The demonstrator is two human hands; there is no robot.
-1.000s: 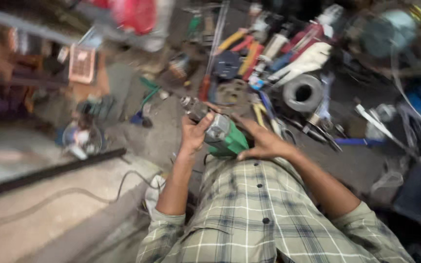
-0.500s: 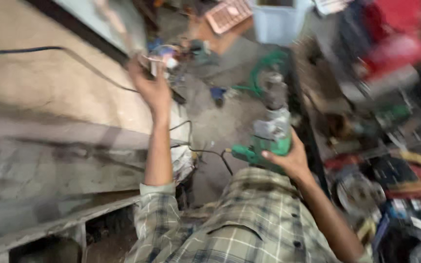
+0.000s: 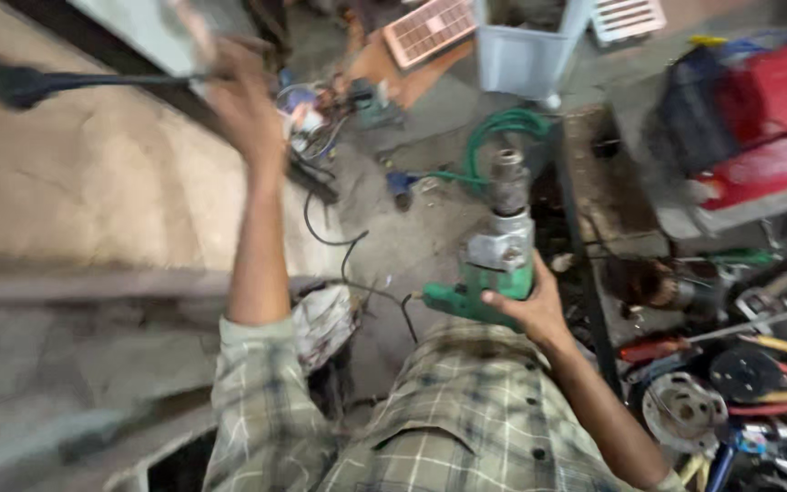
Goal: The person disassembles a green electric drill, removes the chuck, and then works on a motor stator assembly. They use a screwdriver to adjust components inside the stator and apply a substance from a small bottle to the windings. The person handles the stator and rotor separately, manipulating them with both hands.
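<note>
Two hands work apart: at centre frame our right hand (image 3: 528, 308) grasps the green drill (image 3: 495, 264), chuck pointing up, while upper left our left hand (image 3: 240, 100) clenches a black cable (image 3: 75, 82).

No readable labels, signs or screens in view. Possible packaging only: pale blue open-topped plastic box (image 3: 523, 56) on floor, far centre; red boxy plastic cases (image 3: 776, 118), two stacked, far right, dark bundle at their left side. Pale rectangular patch (image 3: 501, 248) on grey metal drill housing, centre, too blurred to tell whether sticker.
</note>
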